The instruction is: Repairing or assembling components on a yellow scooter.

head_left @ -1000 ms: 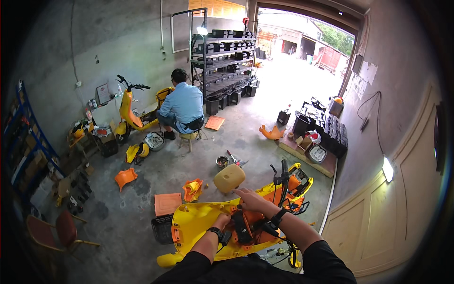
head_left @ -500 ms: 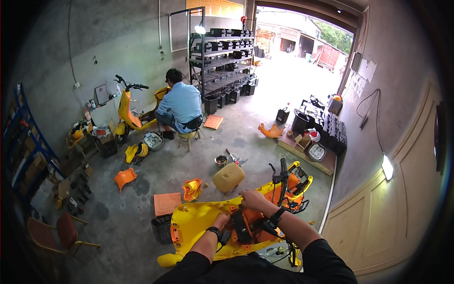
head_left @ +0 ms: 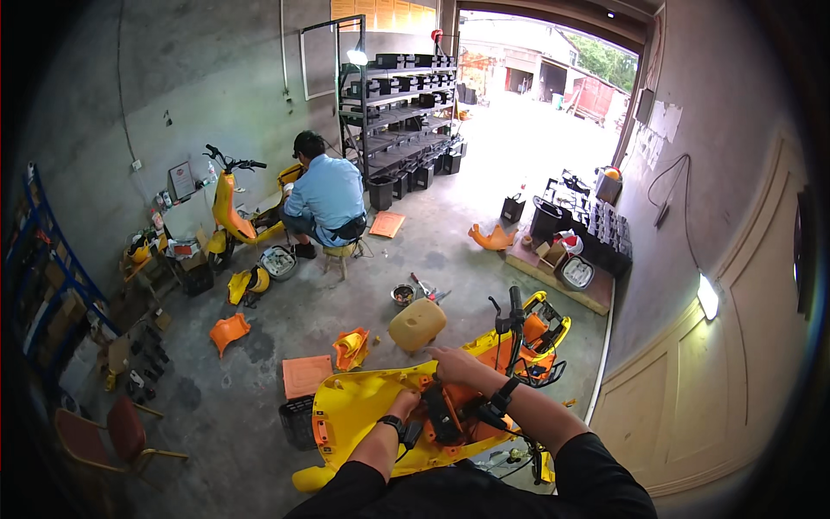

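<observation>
In front of me lies a partly stripped yellow scooter [head_left: 350,402] with its black and orange inner parts bared. My left hand [head_left: 403,404] is closed at the inner edge of the wide yellow body panel; its fingertips are too small to make out. Farther off and to the right, my right hand [head_left: 456,365] is bent over the panel's far edge, fingers drawn together, and what they grip is hidden. A black box-like part [head_left: 443,415] sits between my forearms in the orange frame. The scooter's handlebar [head_left: 516,316] rises beyond my right forearm.
A tan plastic jug [head_left: 418,325], a bowl of small parts [head_left: 403,295] and orange panels [head_left: 307,375] lie on the floor. Another person [head_left: 326,195] sits on a stool by a second scooter [head_left: 226,208]. Shelves [head_left: 402,112] hold black boxes; a chair [head_left: 125,428] stands left.
My view has shifted slightly. The right hand has moved a little to the left along the panel edge; the left hand stays in place.
</observation>
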`<state>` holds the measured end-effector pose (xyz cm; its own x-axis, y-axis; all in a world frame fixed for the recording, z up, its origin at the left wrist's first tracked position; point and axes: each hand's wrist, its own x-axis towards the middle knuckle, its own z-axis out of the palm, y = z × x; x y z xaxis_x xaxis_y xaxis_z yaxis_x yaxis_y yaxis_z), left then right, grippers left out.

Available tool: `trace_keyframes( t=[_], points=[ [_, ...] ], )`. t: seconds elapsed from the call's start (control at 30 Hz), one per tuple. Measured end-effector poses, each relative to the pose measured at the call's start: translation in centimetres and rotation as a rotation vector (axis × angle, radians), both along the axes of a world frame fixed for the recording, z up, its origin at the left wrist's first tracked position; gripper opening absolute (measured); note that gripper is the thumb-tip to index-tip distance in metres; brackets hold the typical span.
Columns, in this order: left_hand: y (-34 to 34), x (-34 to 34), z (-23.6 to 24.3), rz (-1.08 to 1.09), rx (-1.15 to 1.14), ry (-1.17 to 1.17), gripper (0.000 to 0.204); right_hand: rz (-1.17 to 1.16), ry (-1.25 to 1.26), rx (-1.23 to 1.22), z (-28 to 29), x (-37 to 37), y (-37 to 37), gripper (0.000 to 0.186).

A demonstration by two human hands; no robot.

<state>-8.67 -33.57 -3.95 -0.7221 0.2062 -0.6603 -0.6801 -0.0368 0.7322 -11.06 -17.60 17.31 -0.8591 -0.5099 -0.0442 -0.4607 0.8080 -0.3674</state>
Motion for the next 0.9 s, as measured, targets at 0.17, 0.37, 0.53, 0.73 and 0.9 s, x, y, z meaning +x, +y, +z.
trace_keyframes(
  t=[0.17, 0.37, 0.53, 0.73, 0.9],
  points=[
    [0.0, -0.1, 0.0, 0.002, 0.001, -0.002, 0.023, 0.022, 0.093, 0.138, 0.1, 0.9, 0.0, 0.038],
    [0.0, -0.2, 0.0, -0.004, 0.0, -0.004, 0.023, -0.08, -0.249, 0.278, 0.6, -0.1, -0.3, 0.042],
    [0.3, -0.4, 0.2, -0.01, 0.009, 0.003, 0.023, 0.029, 0.039, -0.066, -0.6, 0.8, -0.4, 0.05],
    [-0.1, 0.0, 0.3, 0.0, 0.008, -0.005, 0.022, 0.026, -0.098, 0.2, -0.4, 0.1, -0.4, 0.044],
    [-0.2, 0.5, 0.3, 0.015, 0.012, -0.018, 0.022, -0.064, -0.167, 0.228, -1.0, -1.0, 0.2, 0.052]
  ],
)
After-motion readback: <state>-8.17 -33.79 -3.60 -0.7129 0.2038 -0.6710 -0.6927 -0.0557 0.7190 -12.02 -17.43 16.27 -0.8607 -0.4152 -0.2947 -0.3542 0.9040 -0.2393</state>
